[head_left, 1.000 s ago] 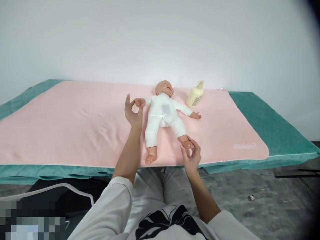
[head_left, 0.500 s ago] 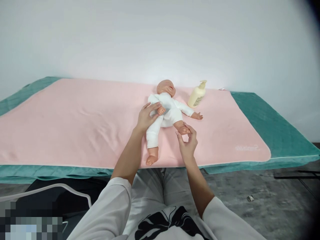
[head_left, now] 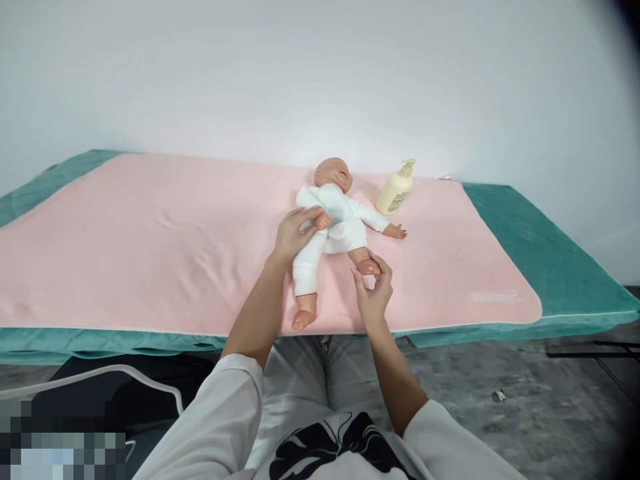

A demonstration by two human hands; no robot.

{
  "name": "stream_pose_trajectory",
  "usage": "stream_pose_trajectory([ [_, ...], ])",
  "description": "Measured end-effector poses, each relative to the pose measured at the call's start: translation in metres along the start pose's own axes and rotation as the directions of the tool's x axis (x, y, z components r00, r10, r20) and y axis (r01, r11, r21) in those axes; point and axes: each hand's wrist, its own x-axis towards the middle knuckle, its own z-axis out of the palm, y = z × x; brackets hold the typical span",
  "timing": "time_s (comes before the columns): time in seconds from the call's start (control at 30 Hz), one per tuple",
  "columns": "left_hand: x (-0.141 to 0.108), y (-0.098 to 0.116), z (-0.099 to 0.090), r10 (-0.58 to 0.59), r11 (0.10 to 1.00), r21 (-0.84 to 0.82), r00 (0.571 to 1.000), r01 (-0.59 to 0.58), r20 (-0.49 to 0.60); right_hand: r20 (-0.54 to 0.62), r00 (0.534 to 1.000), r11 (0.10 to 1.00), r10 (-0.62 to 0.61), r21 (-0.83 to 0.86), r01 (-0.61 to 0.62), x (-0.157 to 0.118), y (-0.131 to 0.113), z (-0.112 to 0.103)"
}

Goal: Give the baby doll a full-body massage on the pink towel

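A baby doll [head_left: 337, 207] in a white suit lies on its back on the pink mat [head_left: 150, 233], its head toward the wall. My left hand [head_left: 295, 233] is closed round the doll's hand and sleeve on the left side of its belly. With thumb and fingers, my right hand [head_left: 375, 287] grips the doll's foot [head_left: 367, 266] on the right. The doll's other foot [head_left: 305, 317] rests near the mat's front edge, untouched.
A cream pump bottle [head_left: 395, 192] stands behind the doll's outstretched arm on the right. Teal padding [head_left: 540, 247] shows beyond the mat's ends. A white cable [head_left: 100, 373] crosses dark things below the table at the left.
My right hand and the doll's foot in it have moved slightly down toward me. My left hand stays in nearly the same place on the doll.
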Motion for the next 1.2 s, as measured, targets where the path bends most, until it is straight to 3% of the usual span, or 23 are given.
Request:
stream_pose_trajectory([
  [0.3,-0.003,-0.010,-0.004,-0.134,0.991,-0.032,0.943,0.130,-0.304,-0.008,0.997,0.997,0.076,0.010,-0.076,-0.022,0.001,-0.026],
  [0.47,-0.003,-0.015,-0.014,-0.241,0.970,-0.077,0.866,0.232,-0.438,0.030,0.993,0.993,0.115,0.003,-0.115,-0.039,0.002,-0.042],
  [0.63,-0.004,-0.027,-0.023,-0.376,0.917,-0.078,0.784,0.391,-0.493,0.058,0.989,0.985,0.139,-0.109,-0.132,-0.053,0.008,-0.049],
  [0.73,-0.003,-0.034,-0.025,-0.518,0.817,-0.046,0.698,0.574,-0.495,0.069,0.987,0.979,0.146,-0.154,-0.134,-0.060,0.014,-0.050],
  [0.87,0.000,-0.035,-0.029,-0.730,0.575,0.036,0.532,0.817,-0.430,0.089,0.987,0.976,0.131,-0.189,-0.113,-0.066,0.022,-0.051],
  [0.93,0.000,-0.035,-0.032,-0.774,0.480,0.102,0.476,0.871,-0.417,0.094,0.989,0.974,0.117,-0.206,-0.095,-0.067,0.025,-0.052],
  [1.1,-0.004,-0.040,-0.039,-0.817,0.379,0.249,0.449,0.891,-0.363,0.100,0.992,0.967,0.084,-0.247,-0.057,-0.067,0.030,-0.053],
  [1.2,-0.005,-0.044,-0.039,-0.827,0.358,0.314,0.455,0.879,-0.330,0.113,0.993,0.966,0.022,-0.258,0.008,-0.067,0.031,-0.053],
])
